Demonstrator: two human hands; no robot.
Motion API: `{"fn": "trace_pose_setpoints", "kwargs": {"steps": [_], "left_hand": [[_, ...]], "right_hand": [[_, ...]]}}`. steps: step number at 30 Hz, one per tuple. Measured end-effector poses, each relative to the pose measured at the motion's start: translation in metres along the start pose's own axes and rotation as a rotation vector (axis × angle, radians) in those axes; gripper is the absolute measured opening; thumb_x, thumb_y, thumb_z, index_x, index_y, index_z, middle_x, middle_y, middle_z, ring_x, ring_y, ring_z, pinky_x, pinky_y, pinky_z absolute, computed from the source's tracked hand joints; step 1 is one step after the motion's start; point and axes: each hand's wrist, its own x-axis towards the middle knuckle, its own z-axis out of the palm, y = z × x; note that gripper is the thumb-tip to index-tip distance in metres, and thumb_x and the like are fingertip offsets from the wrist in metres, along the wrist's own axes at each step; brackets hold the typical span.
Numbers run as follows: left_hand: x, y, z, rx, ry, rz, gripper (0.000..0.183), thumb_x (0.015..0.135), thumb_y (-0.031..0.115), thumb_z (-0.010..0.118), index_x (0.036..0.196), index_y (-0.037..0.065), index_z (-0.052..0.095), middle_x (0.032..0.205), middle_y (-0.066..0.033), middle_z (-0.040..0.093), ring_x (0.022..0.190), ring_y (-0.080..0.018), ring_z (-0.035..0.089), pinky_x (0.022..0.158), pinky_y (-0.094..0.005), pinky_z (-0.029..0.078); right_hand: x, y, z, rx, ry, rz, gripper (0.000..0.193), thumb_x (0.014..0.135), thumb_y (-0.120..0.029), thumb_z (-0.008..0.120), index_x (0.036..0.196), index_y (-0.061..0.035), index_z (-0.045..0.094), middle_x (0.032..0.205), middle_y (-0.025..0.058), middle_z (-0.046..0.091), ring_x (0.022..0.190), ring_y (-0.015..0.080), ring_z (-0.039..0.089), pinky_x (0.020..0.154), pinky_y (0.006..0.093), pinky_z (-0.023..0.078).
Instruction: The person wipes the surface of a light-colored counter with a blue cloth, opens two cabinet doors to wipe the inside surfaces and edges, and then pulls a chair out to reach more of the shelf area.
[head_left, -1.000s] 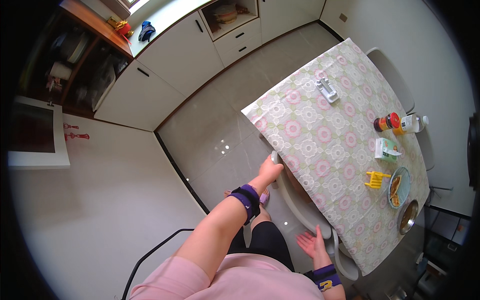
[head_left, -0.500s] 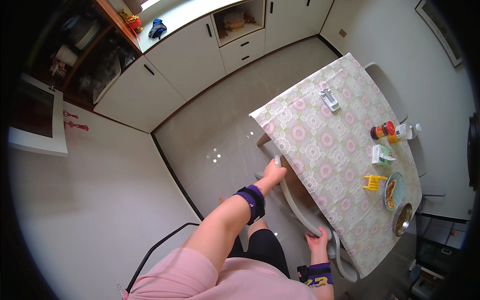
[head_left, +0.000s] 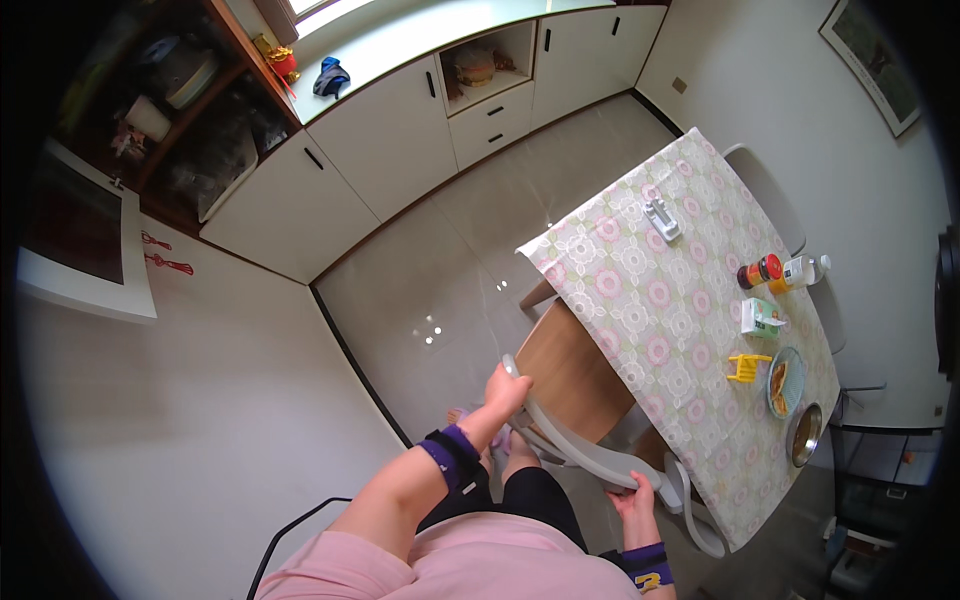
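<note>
A chair [head_left: 570, 370] with a brown wooden seat and a curved grey back rail stands partly under the table's left edge. My left hand [head_left: 508, 388] is wrapped round the near left end of the back rail. The other end of that rail is in my right hand [head_left: 634, 500], thumb on top and fingers beneath. Both my wrists wear purple bands. Right of the chair is the table [head_left: 640, 290], covered in a flowered cloth that hides part of the seat.
A second grey chair [head_left: 700, 510] sits close by my right hand. On the table are a grey-white holder [head_left: 662, 221], a red-lidded jar [head_left: 759, 271], a tissue pack [head_left: 762, 318], a yellow rack [head_left: 748, 367], a plate of food [head_left: 785, 382] and a metal bowl [head_left: 806, 436]. White cabinets [head_left: 380, 140] line the far wall.
The chair has come out from under the table toward me, baring its wooden seat. My left hand has moved nearer and to the left with the rail; my right hand has shifted slightly.
</note>
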Motion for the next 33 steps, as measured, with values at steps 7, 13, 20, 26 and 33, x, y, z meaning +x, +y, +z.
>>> {"fn": "trace_pose_setpoints", "kwargs": {"steps": [7, 13, 20, 26, 33], "left_hand": [[-0.020, -0.034, -0.058, -0.144, 0.026, -0.081, 0.054, 0.070, 0.021, 0.069, 0.115, -0.005, 0.055, 0.098, -0.0240, 0.068, 0.091, -0.0372, 0.068, 0.081, -0.0426, 0.052], [-0.036, -0.047, -0.105, -0.320, 0.042, -0.138, 0.046, 0.072, 0.014, 0.067, 0.113, -0.004, 0.056, 0.095, -0.0198, 0.068, 0.082, -0.0315, 0.069, 0.071, -0.0401, 0.055], [-0.050, -0.070, -0.157, -0.515, 0.154, -0.194, 0.041, 0.073, 0.009, 0.067, 0.112, -0.003, 0.057, 0.095, -0.0166, 0.067, 0.081, -0.0296, 0.069, 0.060, -0.0401, 0.057], [-0.045, -0.087, -0.211, -0.633, 0.248, -0.225, 0.040, 0.075, 0.008, 0.067, 0.113, -0.002, 0.058, 0.097, -0.0158, 0.067, 0.080, -0.0280, 0.069, 0.060, -0.0403, 0.058], [-0.019, -0.118, -0.277, -0.740, 0.390, -0.197, 0.035, 0.073, 0.007, 0.067, 0.106, -0.004, 0.060, 0.094, -0.0155, 0.066, 0.079, -0.0284, 0.069, 0.060, -0.0411, 0.059]], "right_hand": [[-0.020, 0.010, 0.034, -0.113, -0.020, 0.024, 0.057, 0.082, -0.019, 0.061, 0.135, -0.0045, 0.044, 0.136, 0.0195, 0.048, 0.126, 0.0398, 0.045, 0.103, 0.0624, 0.037], [-0.031, 0.016, 0.067, -0.220, -0.068, 0.023, 0.051, 0.083, -0.017, 0.061, 0.130, -0.0010, 0.047, 0.131, 0.0213, 0.050, 0.119, 0.0395, 0.052, 0.096, 0.0600, 0.045], [-0.030, 0.029, 0.116, -0.322, -0.122, -0.016, 0.044, 0.082, -0.015, 0.062, 0.122, 0.0019, 0.052, 0.119, 0.0206, 0.056, 0.106, 0.0377, 0.059, 0.083, 0.0553, 0.052], [-0.036, 0.045, 0.193, -0.498, -0.206, -0.028, 0.049, 0.084, -0.017, 0.060, 0.129, -0.0018, 0.048, 0.125, 0.0197, 0.052, 0.113, 0.0361, 0.054, 0.091, 0.0575, 0.048], [-0.025, 0.083, 0.292, -0.673, -0.267, -0.076, 0.043, 0.085, -0.018, 0.063, 0.121, 0.0026, 0.052, 0.111, 0.0178, 0.059, 0.100, 0.0338, 0.061, 0.080, 0.0540, 0.054]]}}
